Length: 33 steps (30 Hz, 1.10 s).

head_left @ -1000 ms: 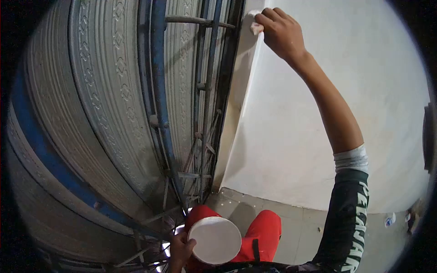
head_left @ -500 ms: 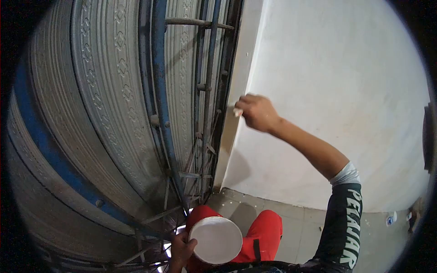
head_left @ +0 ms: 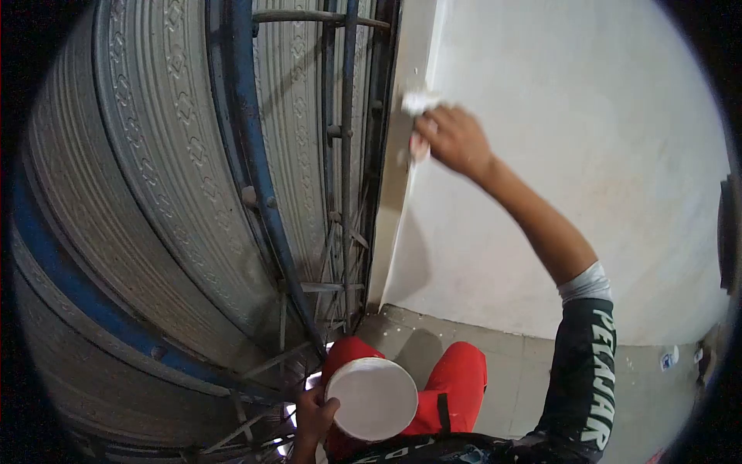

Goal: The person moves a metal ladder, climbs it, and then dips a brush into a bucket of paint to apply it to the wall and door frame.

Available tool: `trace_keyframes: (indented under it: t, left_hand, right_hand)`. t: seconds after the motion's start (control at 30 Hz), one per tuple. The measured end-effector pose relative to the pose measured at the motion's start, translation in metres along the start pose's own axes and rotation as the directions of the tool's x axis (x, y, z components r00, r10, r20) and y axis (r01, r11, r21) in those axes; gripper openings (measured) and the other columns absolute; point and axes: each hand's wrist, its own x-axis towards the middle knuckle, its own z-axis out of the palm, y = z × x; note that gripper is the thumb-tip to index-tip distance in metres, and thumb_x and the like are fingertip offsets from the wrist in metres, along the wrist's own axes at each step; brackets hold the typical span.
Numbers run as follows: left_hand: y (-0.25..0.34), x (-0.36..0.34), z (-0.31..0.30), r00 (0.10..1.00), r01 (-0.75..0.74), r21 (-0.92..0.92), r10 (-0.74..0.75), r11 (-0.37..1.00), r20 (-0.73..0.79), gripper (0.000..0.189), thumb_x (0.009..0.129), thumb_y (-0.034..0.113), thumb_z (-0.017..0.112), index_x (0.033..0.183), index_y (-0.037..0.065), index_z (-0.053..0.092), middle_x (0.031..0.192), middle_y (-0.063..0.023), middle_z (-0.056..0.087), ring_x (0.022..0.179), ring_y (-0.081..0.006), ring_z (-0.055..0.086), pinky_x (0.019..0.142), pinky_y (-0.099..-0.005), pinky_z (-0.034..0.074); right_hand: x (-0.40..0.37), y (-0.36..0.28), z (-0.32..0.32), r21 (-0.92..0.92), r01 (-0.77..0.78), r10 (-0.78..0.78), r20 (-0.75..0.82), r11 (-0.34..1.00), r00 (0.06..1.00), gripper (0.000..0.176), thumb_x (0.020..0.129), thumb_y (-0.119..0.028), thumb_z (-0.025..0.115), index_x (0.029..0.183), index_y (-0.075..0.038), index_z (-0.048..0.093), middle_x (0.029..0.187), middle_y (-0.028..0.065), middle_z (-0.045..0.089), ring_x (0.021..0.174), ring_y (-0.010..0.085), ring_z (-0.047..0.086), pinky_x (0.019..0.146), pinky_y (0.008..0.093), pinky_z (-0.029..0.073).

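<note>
Brush (head_left: 420,101), blurry, partly behind right fingers (head_left: 440,119)

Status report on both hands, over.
Left hand: gripping tub at rim. Right hand: holding blurred, white-tipped tool near pale wall strip. Metal bars close alongside.

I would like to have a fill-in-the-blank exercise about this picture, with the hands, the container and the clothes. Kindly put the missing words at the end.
The right hand, holding a blurred whitish object, is raised ____ than the left hand.
The round container is in the person's ____ hand.
The trousers are ____ in colour.
The dark sleeve bears the printed word ____.

Missing words: higher; left; red; PELAJAR.
</note>
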Motion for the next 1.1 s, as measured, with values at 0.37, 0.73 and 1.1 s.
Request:
trace_keyframes:
  t: [0.37, 0.73, 1.1]
  left_hand:
    - [0.0, 0.002, 0.002, 0.995, -0.095, 0.011, 0.094, 0.995, 0.008, 0.028, 0.068, 0.024, 0.067, 0.076, -0.002, 0.067, 0.066, -0.0109, 0.063, 0.062, -0.0171, 0.058, 0.06, -0.0351, 0.046]
    - [-0.006, 0.001, 0.006, 0.992, -0.124, -0.069, 0.122, 0.99, -0.04, 0.03, 0.063, 0.027, 0.071, 0.07, -0.001, 0.062, 0.066, -0.0088, 0.062, 0.061, -0.0178, 0.057, 0.057, -0.0372, 0.045]
    - [-0.011, 0.001, 0.007, 0.997, -0.069, -0.022, 0.068, 0.997, -0.031, 0.029, 0.064, 0.025, 0.069, 0.072, -0.003, 0.065, 0.068, -0.0095, 0.065, 0.062, -0.0184, 0.059, 0.06, -0.0365, 0.047]
  right_hand:
    - [-0.111, -0.136, 0.036, 0.461, -0.259, 0.077, 0.377, 0.849, 0.923, 0.03, 0.069, -0.008, 0.069, 0.098, -0.01, 0.06, 0.091, 0.0063, 0.06, 0.087, 0.0271, 0.062, 0.068, 0.0395, 0.055]
    - [0.013, 0.007, -0.021, 0.025, -0.177, 0.178, -0.201, 0.984, 0.963, 0.02, 0.073, -0.011, 0.071, 0.089, -0.011, 0.059, 0.086, 0.0027, 0.061, 0.081, 0.0245, 0.063, 0.06, 0.0354, 0.053]
    - [-0.12, -0.122, 0.039, 0.341, -0.127, 0.016, 0.31, 0.932, 0.951, 0.028, 0.072, -0.012, 0.07, 0.097, -0.011, 0.058, 0.093, 0.0049, 0.059, 0.088, 0.0229, 0.062, 0.072, 0.0382, 0.052]
